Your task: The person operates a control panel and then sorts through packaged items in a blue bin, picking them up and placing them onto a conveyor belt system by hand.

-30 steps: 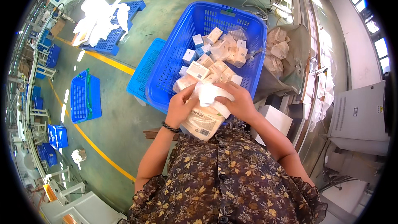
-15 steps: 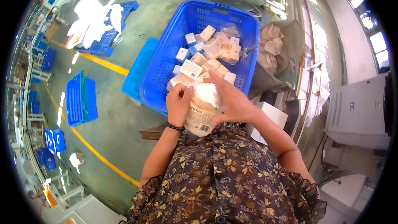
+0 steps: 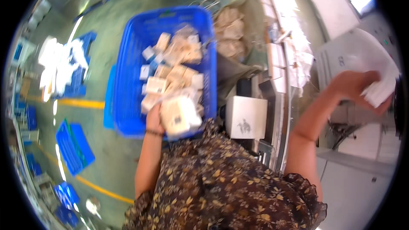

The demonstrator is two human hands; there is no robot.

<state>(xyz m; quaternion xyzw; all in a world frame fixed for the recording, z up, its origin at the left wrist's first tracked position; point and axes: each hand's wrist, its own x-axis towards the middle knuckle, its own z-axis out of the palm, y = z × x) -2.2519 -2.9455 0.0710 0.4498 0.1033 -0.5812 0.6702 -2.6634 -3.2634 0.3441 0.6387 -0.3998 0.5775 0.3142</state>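
My left hand (image 3: 155, 120) is closed on the near left side of a plastic-wrapped package (image 3: 175, 113), cream and white, held over the near edge of a blue basket (image 3: 121, 72). Inside the basket lie several small cream and white boxes (image 3: 156, 85), some in clear plastic. Far to the right, my right arm is stretched out, and my right hand (image 3: 355, 86) grips a white, sheet-like thing (image 3: 378, 93) in front of a pale cabinet (image 3: 334, 59). Blur hides exactly what that white thing is.
A white box (image 3: 246, 117) stands right of the basket, below an open sack (image 3: 251, 30) of beige wrapped packages. A long rail (image 3: 281, 115) runs alongside. On the floor at left are another blue basket (image 3: 73, 147) and a blue pallet (image 3: 81, 81) bearing white material.
My right hand has left the package and swung far right, where it now grips something white. My left hand still holds the package. The view has turned right.
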